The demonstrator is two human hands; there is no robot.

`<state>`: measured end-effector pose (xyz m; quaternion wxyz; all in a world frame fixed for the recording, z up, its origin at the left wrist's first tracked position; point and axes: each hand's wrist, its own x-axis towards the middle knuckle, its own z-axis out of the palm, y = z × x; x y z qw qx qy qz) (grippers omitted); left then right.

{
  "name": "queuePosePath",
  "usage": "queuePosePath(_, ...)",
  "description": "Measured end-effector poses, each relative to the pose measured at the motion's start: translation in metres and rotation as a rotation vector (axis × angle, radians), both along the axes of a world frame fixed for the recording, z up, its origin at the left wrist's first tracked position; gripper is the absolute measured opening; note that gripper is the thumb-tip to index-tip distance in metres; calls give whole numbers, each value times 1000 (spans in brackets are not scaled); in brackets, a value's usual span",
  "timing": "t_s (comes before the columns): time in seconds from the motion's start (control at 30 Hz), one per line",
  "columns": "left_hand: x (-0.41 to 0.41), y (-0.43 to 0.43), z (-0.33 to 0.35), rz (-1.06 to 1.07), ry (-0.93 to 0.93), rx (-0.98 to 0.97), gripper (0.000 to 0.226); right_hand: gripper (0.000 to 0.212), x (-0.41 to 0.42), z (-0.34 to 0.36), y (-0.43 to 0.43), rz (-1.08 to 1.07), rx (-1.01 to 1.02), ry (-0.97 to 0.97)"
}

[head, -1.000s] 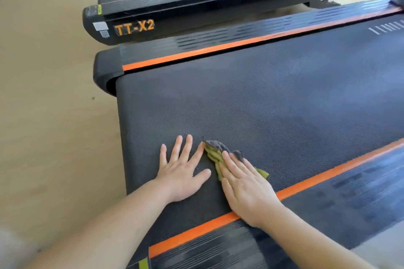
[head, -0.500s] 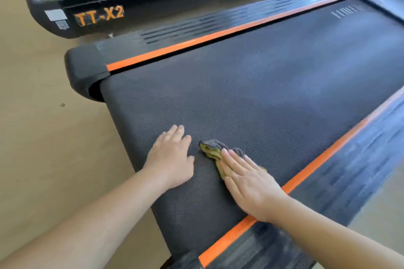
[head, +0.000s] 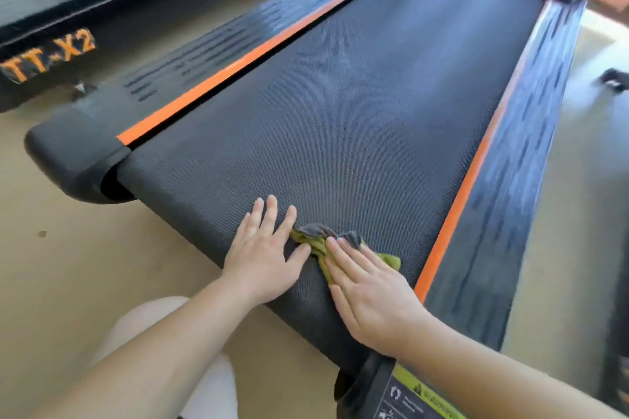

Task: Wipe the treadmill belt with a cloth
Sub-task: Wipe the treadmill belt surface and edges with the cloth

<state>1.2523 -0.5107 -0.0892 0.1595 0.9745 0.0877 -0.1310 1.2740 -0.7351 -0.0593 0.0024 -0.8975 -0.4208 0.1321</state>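
The dark textured treadmill belt (head: 357, 119) runs away from me between two orange strips. Near its rear end lies a crumpled green and grey cloth (head: 315, 238). My right hand (head: 371, 292) lies flat on the cloth, palm down, fingers together, and covers its near half. My left hand (head: 263, 257) rests flat on the bare belt just left of the cloth, fingers slightly spread, its thumb close to the cloth's edge.
Black side rails (head: 503, 180) with orange strips (head: 456, 211) flank the belt. A second treadmill marked TT-X2 (head: 47, 54) stands at the far left on a beige floor (head: 68, 282). A warning label (head: 418, 398) sits on the rear right corner. My knee (head: 149, 320) shows below.
The view has swung so the belt now runs lengthwise away from me. Both hands stay at the belt's rear end; my left hand's fingers have spread flat again.
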Motion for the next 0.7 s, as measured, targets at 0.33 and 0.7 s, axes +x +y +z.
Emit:
queuePosePath(0.33,-9,10,-3,-95,39,-47,82,63,-15,-1,29,-563,28,72)
queuePosePath(0.7,-6,14,-3,-111,48,-121,75,64,15,-12,29,-676,-59,62)
